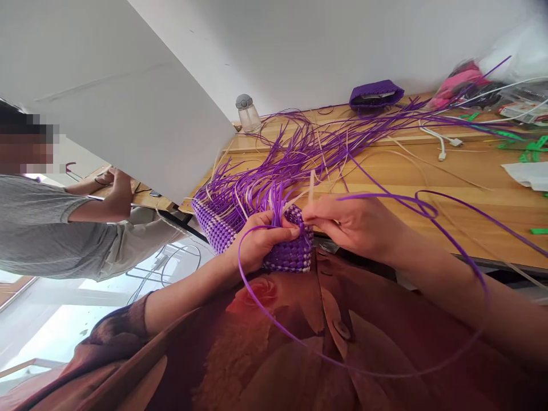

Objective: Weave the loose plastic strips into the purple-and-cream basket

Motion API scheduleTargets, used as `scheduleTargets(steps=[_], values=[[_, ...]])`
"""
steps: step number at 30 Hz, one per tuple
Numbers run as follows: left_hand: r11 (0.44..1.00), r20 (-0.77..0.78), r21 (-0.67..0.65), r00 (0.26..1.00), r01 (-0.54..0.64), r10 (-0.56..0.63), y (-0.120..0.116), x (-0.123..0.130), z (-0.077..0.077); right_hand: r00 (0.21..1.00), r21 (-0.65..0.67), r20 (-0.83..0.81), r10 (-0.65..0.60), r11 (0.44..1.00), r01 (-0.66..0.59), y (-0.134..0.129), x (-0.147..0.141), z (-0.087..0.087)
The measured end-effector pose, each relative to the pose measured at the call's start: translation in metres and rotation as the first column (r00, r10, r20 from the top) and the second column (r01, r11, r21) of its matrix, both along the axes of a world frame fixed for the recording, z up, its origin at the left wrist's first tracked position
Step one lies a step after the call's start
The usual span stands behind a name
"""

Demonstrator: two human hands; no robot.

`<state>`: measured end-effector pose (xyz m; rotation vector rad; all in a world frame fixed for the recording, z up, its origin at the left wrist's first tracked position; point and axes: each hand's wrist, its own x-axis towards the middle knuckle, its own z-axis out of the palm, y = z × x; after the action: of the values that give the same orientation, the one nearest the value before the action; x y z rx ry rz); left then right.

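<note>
A purple and cream woven basket point(287, 257) rests against my front at the table's near edge, its long loose strips point(274, 154) fanning out over the tabletop. My left hand point(259, 237) is closed on the basket's edge, with the thumb pressed near the rim. Close by on the right, my right hand point(353, 222) pinches a cream strip point(311, 185) at the basket's corner. A long purple strip point(342, 365) loops from the hands down across my shirt and over my right forearm. The fingertips partly hide the weave where both hands meet.
On the wooden table point(385, 177) stand a bottle with a grey lid point(247, 114) and a small purple woven piece point(375, 96). White cables point(440, 142), green scraps point(533, 148) and plastic bags lie to the right. Another person point(43, 222) sits at the left beyond a partition.
</note>
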<state>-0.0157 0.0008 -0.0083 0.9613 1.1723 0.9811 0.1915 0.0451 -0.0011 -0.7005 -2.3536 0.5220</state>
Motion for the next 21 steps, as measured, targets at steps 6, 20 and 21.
scheduleTargets(steps=[6, 20, 21], values=[[1.0, -0.01, 0.029, 1.0, 0.001, 0.0, -0.001, -0.003, 0.0, 0.959, -0.097, -0.269, -0.09, 0.993, 0.066, -0.012, -0.003, -0.006], [0.998, -0.024, 0.053, 0.999, -0.04, 0.041, 0.0, 0.0, -0.003, 0.96, -0.169, -0.258, -0.11, 0.983, 0.067, -0.037, -0.009, -0.039], [0.998, -0.033, 0.05, 0.999, -0.037, 0.038, -0.001, 0.0, -0.003, 0.978, -0.249, -0.194, -0.073, 0.968, 0.023, -0.038, -0.007, -0.037]])
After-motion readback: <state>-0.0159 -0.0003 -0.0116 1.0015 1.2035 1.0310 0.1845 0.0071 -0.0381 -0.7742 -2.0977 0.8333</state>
